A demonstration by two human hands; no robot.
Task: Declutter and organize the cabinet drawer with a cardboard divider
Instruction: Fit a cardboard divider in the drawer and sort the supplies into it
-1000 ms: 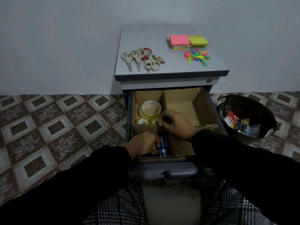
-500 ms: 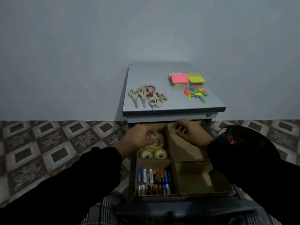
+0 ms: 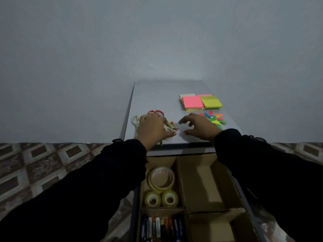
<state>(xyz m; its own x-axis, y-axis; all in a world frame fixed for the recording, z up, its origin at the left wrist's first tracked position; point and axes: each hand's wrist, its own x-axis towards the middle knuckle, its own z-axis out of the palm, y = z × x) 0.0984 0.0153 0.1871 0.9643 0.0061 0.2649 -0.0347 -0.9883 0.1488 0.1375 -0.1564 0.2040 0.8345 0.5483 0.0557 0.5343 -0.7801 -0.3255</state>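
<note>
Gathering scissors point(image 3: 139, 120) now: my left hand point(image 3: 153, 127) rests spread over them, right hand point(image 3: 199, 125) hovers loosely spread beside; next, grip them.

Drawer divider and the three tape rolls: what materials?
Brown divider: looks like matte corrugated cardboard, with folded flaps and raw edges. Three yellowish tape rolls: probably glossy clear plastic film, since light shines through their rims; the core material is unclear.

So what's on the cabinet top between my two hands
Mostly bare grey cabinet top. Only small markers lie beside the left hand, short of the right hand; the head view shows it.
</note>
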